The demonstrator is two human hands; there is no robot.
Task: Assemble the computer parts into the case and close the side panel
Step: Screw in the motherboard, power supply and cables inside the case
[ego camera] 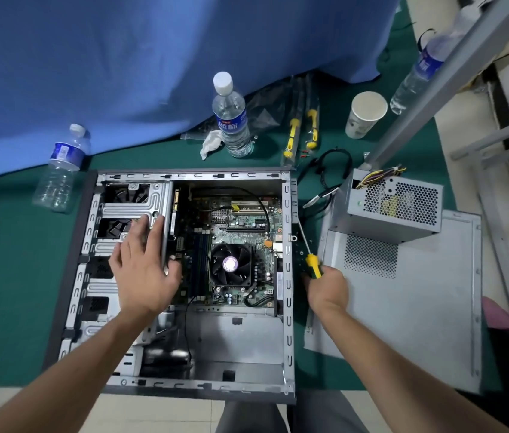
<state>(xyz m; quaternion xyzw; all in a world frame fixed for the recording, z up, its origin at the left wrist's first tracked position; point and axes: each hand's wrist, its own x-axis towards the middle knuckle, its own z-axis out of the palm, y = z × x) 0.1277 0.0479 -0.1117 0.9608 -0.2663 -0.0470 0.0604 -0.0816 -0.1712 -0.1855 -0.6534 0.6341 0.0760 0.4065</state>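
A: Green mat over the bench (12, 276), blue cloth behind. Computer case (287, 307) lies on its side, open face up, motherboard and CPU fan (230, 264) seated inside. Bay at the near end of the case is vacant.

B: Hands?

A: Left hand (140, 260) rests on the drive cage (131, 207), fingers straight and spread, gripping nothing. Right hand (328, 289) grips a yellow-handled screwdriver (309, 254) just outside the case's right wall, shaft pointing away from the person and slightly left.

B: Outstanding part?

A: Power supply (400, 207), standing on the far end of the side panel (418, 307), right of the case, apart from it. Right hand is clearly nearer; left hand is across the whole case from it.

B: Orientation?

A: Long axis runs roughly left to right. Perforated face toward the camera, cable bundle leaving the far left corner, toward the case. Side panel's long axis runs near to far, parallel to the case.

B: Judgement?

A: Likely the supply moves left and nearward into the vacant bay; the panel cannot be lifted until then.
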